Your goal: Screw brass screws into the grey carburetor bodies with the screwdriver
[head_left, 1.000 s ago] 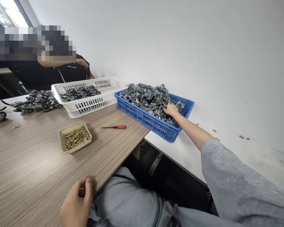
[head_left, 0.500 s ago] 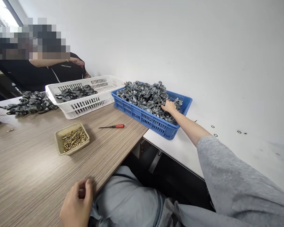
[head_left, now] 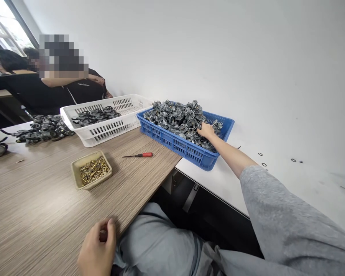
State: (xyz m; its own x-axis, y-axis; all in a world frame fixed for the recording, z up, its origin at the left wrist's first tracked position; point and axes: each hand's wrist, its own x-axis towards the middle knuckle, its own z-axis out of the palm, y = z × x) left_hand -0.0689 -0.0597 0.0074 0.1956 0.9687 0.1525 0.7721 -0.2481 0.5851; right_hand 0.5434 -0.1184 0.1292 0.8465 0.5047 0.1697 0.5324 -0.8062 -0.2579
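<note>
My right hand (head_left: 206, 131) reaches into a blue plastic basket (head_left: 175, 143), its fingers bent down into a heap of grey metal parts (head_left: 179, 117) with ring-shaped openings. The fingertips are hidden among the parts, so what they grip, if anything, does not show. At the near table edge rests my left hand (head_left: 99, 245), its fingers loosely curled in and nothing visible in them. A cream tray (head_left: 77, 178) of small brass-coloured screws (head_left: 94, 170) stands beyond it. Beside the tray lies a screwdriver (head_left: 145, 155) with a red handle.
A white basket (head_left: 87, 141) behind holds several dark parts with black straps or levers. More such parts (head_left: 44, 128) are heaped left of it. Flat rings (head_left: 263, 165) lie on a white surface at right. Across the table sits a person (head_left: 87, 90) in black.
The view has shifted slightly, so things appear a little farther right. Both hands keep their places, the right one still in the blue basket.
</note>
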